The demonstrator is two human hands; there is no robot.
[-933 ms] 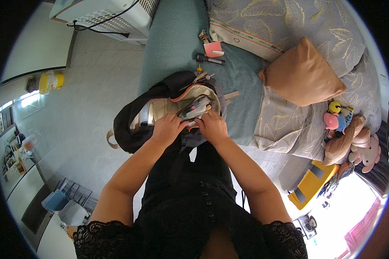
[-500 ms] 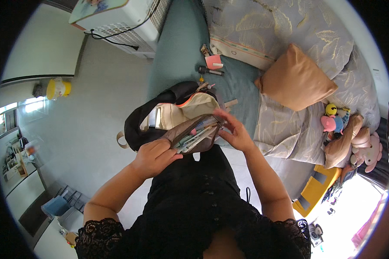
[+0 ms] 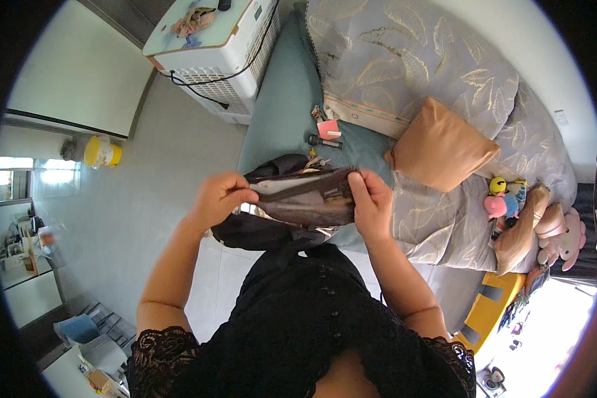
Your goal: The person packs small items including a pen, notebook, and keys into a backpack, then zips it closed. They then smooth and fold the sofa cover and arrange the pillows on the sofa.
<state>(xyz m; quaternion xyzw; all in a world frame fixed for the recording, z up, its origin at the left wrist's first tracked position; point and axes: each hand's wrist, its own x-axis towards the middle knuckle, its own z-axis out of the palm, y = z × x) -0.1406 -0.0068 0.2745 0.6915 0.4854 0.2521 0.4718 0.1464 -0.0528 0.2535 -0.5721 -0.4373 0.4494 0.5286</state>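
Both hands hold a dark brown see-through mesh pouch [image 3: 312, 199], stretched between them above a black bag [image 3: 262, 235]. My left hand [image 3: 222, 198] pinches its left end between thumb and fingers. At the right end, my right hand [image 3: 373, 199] grips the corner, thumb on top. A pale strip shows along the pouch's upper opening; the rest of its contents is hard to make out. The bag lies on the bed's edge against my body, its light lining partly visible below the pouch, most of its inside hidden.
On the teal bed sheet [image 3: 272, 126] lie a black flashlight [image 3: 324, 141] and a pink pad [image 3: 328, 129]. A tan pillow [image 3: 441, 146] and small plush toys [image 3: 503, 199] are on the right. At the back left stands a white appliance [image 3: 225, 73] with a black cord.
The pouch has been raised off the bag and turned so its mesh side faces up; the pens seen in its mouth no longer show clearly. Both hands moved up and now grip its ends.
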